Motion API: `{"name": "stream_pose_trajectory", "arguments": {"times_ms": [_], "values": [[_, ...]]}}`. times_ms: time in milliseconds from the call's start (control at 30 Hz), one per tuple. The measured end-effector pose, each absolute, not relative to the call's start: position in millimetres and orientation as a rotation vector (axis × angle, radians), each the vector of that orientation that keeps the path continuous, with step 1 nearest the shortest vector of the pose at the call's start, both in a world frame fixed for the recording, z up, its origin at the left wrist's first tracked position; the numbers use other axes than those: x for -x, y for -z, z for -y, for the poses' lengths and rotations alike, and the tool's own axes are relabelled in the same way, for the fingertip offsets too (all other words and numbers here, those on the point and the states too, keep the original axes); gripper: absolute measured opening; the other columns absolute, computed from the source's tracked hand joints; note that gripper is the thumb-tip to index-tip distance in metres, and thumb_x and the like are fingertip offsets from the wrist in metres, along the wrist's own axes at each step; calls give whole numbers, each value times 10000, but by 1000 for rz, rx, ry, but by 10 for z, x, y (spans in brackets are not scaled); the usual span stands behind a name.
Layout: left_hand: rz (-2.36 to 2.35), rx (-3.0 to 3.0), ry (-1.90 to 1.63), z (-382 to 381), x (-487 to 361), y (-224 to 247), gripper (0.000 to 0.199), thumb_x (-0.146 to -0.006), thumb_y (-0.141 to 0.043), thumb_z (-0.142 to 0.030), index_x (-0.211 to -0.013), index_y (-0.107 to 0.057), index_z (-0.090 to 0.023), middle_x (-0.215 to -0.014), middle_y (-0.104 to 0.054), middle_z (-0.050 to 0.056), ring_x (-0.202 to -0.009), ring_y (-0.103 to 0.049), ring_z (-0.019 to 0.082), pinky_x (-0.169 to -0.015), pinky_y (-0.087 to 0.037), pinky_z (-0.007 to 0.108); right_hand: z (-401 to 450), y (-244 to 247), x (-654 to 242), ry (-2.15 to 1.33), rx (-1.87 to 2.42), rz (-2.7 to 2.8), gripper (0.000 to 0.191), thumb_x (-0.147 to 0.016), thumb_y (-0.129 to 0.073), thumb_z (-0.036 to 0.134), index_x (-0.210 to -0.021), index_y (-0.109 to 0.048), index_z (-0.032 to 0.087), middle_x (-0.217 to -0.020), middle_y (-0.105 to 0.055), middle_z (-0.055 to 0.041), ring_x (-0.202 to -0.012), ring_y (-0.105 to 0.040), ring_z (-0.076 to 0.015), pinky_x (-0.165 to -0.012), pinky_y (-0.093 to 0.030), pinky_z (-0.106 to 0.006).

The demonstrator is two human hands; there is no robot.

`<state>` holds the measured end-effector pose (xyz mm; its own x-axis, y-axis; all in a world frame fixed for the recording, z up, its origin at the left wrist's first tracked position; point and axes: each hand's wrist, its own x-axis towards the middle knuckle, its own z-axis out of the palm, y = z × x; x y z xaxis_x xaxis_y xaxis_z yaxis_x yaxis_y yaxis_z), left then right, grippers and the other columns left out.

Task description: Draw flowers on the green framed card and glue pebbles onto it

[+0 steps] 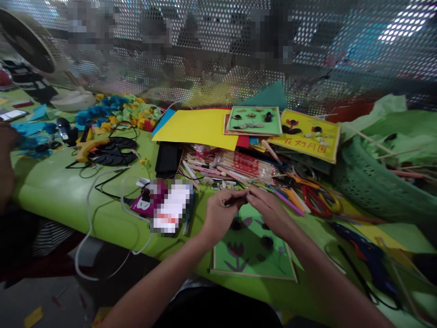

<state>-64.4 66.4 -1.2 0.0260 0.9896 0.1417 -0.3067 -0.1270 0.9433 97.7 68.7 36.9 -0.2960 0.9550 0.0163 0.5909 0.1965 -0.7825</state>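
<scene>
Over the far edge of a green picture board (252, 266), my left hand (221, 209) and my right hand (268, 207) meet at the fingertips. The fingers of both hands are pinched together on something too small to make out. Beneath them, the board has a thin pale frame, dark flower and leaf shapes, and dark round pieces. Part of its upper area is hidden by my hands. Just beyond my fingertips lie small pebbles (223, 184) and a row of pens and sticks (208, 170).
A lit phone (172, 207) and a purple power strip (145, 205) with white cable lie left. A blue glue gun (367, 255), scissors (316, 200) and a green basket (372, 182) are right. Yellow sheets (194, 127) and finished-looking pictures (254, 120) lie behind. Another person's arm (7, 168) shows far left.
</scene>
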Motion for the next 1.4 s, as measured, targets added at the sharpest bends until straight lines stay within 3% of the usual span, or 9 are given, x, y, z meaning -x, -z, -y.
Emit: {"name": "stream_pose_trajectory", "arguments": {"times_ms": [1000,1233,1400], "values": [[-832,-918,-1283,-705,656,28,229,-733,-825,-248,-953,-851,-193,-969,-828,56,-889,-769,200,-929,-612,357,-656,-475,-917,-694,1522,2125,215,-977,-390,350,-787,-386,249,-766,-561,-22,-695,-494,-202,-638,-330,-319],[-835,-923,-1319,-701,654,2,202,-713,-828,-218,-912,-852,-199,-917,-828,46,-834,-770,181,-863,-630,321,-668,-419,-965,-807,1474,2063,322,-1024,-354,465,-800,-421,243,-809,-570,-26,-762,-509,-212,-687,-370,-334],[-839,-942,-1341,-671,647,-28,168,-705,-819,-190,-869,-853,-213,-908,-825,39,-824,-762,168,-831,-631,294,-678,-372,-975,-850,1462,2044,278,-1004,-364,423,-810,-439,238,-835,-579,-31,-796,-522,-218,-719,-380,-347]]}}
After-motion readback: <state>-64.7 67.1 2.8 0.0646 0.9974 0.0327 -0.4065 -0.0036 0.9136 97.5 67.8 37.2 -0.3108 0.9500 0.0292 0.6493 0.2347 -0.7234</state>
